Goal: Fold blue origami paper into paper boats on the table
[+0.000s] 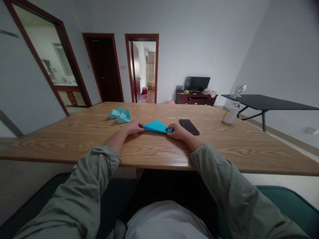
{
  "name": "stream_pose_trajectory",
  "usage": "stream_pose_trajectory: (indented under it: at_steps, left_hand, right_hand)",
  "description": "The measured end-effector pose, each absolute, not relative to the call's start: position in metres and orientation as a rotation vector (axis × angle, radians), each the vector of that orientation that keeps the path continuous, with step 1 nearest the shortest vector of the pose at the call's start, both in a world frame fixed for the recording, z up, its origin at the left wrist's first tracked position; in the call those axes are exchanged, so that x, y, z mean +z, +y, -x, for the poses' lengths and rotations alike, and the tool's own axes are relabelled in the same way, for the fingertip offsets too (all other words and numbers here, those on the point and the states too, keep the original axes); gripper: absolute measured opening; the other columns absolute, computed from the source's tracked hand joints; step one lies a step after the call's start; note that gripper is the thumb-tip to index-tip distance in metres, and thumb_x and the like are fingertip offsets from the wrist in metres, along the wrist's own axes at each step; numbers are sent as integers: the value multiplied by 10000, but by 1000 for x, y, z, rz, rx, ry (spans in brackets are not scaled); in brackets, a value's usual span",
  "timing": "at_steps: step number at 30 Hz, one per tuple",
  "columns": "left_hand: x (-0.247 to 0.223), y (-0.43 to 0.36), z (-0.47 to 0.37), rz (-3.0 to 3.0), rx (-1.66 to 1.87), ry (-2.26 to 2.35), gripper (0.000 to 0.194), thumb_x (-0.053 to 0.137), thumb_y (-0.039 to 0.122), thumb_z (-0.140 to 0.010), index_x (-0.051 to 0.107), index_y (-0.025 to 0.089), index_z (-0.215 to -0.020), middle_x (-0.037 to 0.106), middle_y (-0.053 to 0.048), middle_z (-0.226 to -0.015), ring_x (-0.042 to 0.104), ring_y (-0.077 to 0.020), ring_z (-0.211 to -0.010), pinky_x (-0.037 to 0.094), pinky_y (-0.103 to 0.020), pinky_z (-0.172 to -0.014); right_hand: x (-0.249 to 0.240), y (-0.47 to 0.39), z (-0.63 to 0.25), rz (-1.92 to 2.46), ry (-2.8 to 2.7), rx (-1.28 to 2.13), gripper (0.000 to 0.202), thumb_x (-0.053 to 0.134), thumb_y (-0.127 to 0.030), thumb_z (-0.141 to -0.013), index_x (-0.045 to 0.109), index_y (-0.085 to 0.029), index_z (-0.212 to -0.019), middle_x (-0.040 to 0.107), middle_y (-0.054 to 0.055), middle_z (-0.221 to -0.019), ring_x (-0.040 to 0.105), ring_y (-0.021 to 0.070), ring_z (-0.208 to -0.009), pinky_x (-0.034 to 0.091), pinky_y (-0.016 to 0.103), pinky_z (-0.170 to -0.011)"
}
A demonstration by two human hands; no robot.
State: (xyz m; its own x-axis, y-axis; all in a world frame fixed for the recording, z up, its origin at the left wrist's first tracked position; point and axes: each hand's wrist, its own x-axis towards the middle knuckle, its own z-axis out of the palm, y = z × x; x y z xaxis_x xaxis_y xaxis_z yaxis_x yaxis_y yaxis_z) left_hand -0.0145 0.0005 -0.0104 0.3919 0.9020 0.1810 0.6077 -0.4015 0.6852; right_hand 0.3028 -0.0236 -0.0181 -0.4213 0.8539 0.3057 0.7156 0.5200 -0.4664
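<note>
A blue sheet of folded paper (156, 126), roughly triangular with its peak pointing away from me, is held just at the wooden tabletop between both hands. My left hand (134, 127) grips its left corner between thumb and fingers. At the right corner, my right hand (178, 131) pinches the paper, with its fingers curled over the edge. Close beyond my right hand lies a black smartphone (189, 126), face down or with its screen dark; I cannot tell which. Two light-blue folded paper shapes (119, 115) stand farther off, to the left of my left hand.
The wooden table (149, 156) spans the view. On its right side stands a whitish spray bottle (231, 113). Beyond are a black folding table (269, 101), a cabinet (183, 98) with a television (197, 84), and doorways. Green chair parts (286, 202) show beside me.
</note>
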Motion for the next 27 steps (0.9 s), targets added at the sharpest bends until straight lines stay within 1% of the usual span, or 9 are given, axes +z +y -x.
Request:
stream_pose_trajectory:
  at_steps: [2, 4, 8, 11, 14, 17, 19, 23, 27]
  left_hand:
    - [-10, 1, 14, -2142, 769, 1231, 119, 742, 302, -559, 756, 229, -651, 737, -40, -795, 615, -189, -671, 401, -236, -577]
    - [-9, 1, 13, -2093, 806, 1204, 121, 751, 281, -514, 749, 241, -628, 748, -34, -863, 626, -195, -727, 409, -226, -592]
    - [-8, 2, 13, -2031, 802, 1245, 119, 762, 299, -484, 721, 233, -574, 674, -2, -591, 546, -163, -563, 350, -227, -518]
    - [-8, 1, 12, -2137, 777, 1296, 125, 739, 323, -538, 680, 216, -512, 591, 1, -489, 478, -142, -497, 295, -238, -488]
    - [-8, -2, 8, -2185, 762, 1362, 99, 699, 305, -604, 707, 208, -623, 605, -3, -534, 482, -143, -502, 304, -247, -497]
    - [-10, -3, 6, -2122, 873, 1384, 252, 695, 242, -620, 691, 197, -867, 648, -2, -660, 538, -147, -572, 352, -235, -528]
    - [-13, -2, 6, -2047, 896, 1394, 316, 678, 218, -655, 615, 190, -964, 631, 11, -662, 540, -138, -569, 353, -224, -516]
    - [-17, 5, 11, -1946, 838, 1417, 244, 612, 201, -747, 493, 191, -961, 582, 37, -618, 526, -121, -536, 345, -209, -492]
    - [-18, 9, 14, -1965, 826, 1424, 167, 603, 241, -778, 478, 196, -879, 570, 35, -610, 535, -122, -550, 360, -212, -509]
  right_hand:
    - [-17, -24, -301, 1298, -2289, 264, 336, 754, -361, -683, 768, -206, -981, 645, 126, -1211, 591, 290, -1104, 423, 368, -981]
    - [-16, -27, -299, 1300, -2306, 239, 311, 742, -361, -692, 773, -211, -962, 644, 119, -1219, 581, 290, -1129, 409, 360, -999]
    - [-15, -29, -296, 1301, -2274, 269, 175, 702, -301, -713, 774, -216, -848, 728, 90, -963, 638, 250, -949, 447, 310, -911]
    - [-15, -28, -294, 1382, -2250, 179, 134, 665, -282, -746, 753, -189, -787, 723, 114, -873, 636, 244, -858, 458, 301, -827]
    - [-16, -28, -293, 1387, -2234, 126, 186, 602, -267, -801, 726, -177, -906, 715, 123, -901, 633, 233, -808, 460, 307, -776]
    - [-15, -30, -294, 1385, -2132, 167, 307, 579, -233, -823, 639, -178, -1119, 706, 117, -956, 634, 220, -798, 464, 303, -755]
    - [-12, -33, -295, 1424, -2068, 187, 325, 568, -205, -830, 593, -171, -1153, 701, 111, -947, 633, 208, -791, 464, 290, -735]
    - [-6, -39, -294, 1504, -2009, 156, 232, 525, -153, -843, 579, -153, -1069, 689, 110, -932, 627, 191, -808, 451, 265, -727]
    - [-5, -39, -294, 1562, -1971, 179, 181, 529, -164, -852, 567, -160, -1029, 684, 103, -940, 619, 177, -804, 434, 247, -716]
